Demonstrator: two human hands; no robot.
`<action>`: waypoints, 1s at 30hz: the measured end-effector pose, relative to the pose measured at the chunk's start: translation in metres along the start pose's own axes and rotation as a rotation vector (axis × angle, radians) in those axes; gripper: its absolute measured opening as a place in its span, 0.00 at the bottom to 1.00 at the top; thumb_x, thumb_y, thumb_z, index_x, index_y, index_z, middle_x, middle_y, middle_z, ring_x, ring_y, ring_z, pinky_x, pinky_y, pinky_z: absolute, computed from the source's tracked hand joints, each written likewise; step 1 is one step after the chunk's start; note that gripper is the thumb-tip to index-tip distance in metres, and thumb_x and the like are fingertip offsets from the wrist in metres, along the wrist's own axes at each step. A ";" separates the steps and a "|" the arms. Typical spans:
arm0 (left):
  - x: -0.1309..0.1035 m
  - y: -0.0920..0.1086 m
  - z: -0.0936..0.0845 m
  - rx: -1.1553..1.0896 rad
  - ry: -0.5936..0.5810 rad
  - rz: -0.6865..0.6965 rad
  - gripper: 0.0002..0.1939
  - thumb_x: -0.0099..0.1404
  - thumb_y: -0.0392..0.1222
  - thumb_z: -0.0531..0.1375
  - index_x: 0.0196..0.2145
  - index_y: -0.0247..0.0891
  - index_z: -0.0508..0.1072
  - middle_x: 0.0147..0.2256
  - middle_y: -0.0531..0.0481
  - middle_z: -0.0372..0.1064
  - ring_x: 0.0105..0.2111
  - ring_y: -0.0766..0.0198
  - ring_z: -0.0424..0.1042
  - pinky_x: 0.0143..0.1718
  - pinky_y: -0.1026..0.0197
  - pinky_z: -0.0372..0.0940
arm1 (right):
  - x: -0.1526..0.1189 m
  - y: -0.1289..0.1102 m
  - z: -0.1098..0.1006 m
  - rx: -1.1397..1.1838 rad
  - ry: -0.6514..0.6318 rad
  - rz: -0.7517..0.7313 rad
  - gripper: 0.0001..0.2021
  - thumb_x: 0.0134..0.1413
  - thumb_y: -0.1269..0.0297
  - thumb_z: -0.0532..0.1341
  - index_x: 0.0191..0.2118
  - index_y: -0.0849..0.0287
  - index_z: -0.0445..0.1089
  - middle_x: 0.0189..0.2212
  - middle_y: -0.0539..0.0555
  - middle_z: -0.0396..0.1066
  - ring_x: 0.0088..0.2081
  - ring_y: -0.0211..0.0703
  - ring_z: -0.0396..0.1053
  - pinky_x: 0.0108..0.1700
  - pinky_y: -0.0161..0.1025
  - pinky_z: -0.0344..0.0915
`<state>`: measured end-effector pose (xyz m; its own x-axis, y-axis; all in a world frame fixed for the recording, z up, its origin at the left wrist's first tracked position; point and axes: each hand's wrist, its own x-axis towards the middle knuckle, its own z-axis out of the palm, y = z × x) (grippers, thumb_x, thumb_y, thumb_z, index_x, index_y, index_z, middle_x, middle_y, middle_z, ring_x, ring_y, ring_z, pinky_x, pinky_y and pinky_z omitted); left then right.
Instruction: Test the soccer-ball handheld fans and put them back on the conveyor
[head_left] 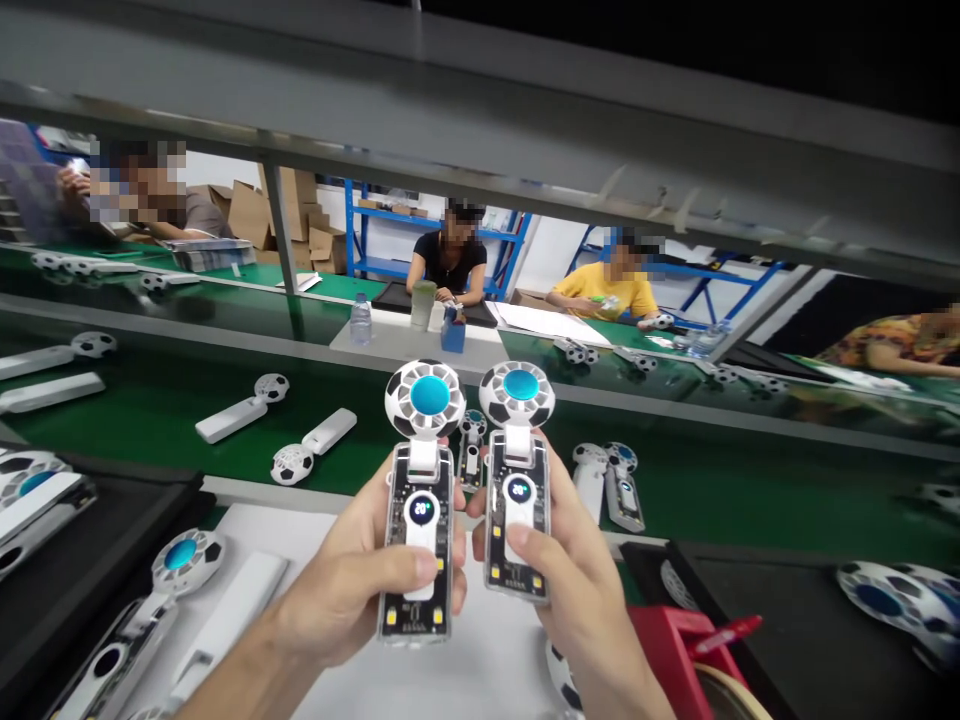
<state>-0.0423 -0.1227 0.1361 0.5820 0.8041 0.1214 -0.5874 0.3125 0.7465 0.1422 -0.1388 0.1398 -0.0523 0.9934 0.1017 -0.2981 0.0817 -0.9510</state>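
Two small handheld fans with football-patterned heads and clear bodies stand upright side by side, a small gap between them. My left hand is wrapped round the left fan, its thumb on the white front strip. Round the right fan my right hand is closed, the thumb likewise on the strip. Both round displays are lit and read 20. The blue hubs face me. White paper lies below the hands.
More fans lie on the green belt, such as a white one. Black trays flank the paper. At the right stands a red holder with a red pen. Several people sit across the line beyond a bottle.
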 end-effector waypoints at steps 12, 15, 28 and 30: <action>0.002 -0.004 -0.002 -0.040 0.010 0.050 0.18 0.61 0.37 0.66 0.48 0.41 0.68 0.35 0.49 0.70 0.31 0.63 0.72 0.34 0.58 0.67 | 0.001 -0.002 0.002 0.034 -0.041 -0.013 0.39 0.58 0.59 0.66 0.69 0.46 0.47 0.41 0.55 0.73 0.42 0.48 0.71 0.38 0.41 0.69; -0.001 -0.003 0.001 -0.029 0.012 0.064 0.19 0.60 0.38 0.67 0.47 0.40 0.68 0.35 0.49 0.69 0.31 0.64 0.71 0.34 0.59 0.66 | -0.004 -0.006 0.005 0.040 -0.053 -0.061 0.39 0.58 0.59 0.66 0.69 0.47 0.45 0.41 0.55 0.73 0.42 0.48 0.71 0.37 0.40 0.69; -0.034 0.008 0.033 0.045 -0.052 0.168 0.25 0.56 0.37 0.68 0.49 0.43 0.64 0.38 0.49 0.69 0.29 0.63 0.72 0.32 0.58 0.65 | -0.046 -0.021 0.017 -0.014 0.100 -0.313 0.33 0.54 0.61 0.68 0.63 0.50 0.56 0.41 0.56 0.74 0.36 0.46 0.71 0.36 0.41 0.69; -0.038 0.006 0.037 0.053 -0.059 0.186 0.27 0.55 0.37 0.69 0.49 0.45 0.64 0.39 0.50 0.69 0.29 0.63 0.71 0.32 0.58 0.65 | -0.049 -0.023 0.016 0.096 0.122 -0.279 0.26 0.52 0.60 0.68 0.57 0.52 0.64 0.36 0.54 0.73 0.33 0.45 0.71 0.34 0.41 0.69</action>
<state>-0.0475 -0.1703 0.1600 0.4992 0.8139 0.2973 -0.6583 0.1331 0.7409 0.1365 -0.1906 0.1618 0.1568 0.9367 0.3132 -0.3736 0.3498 -0.8591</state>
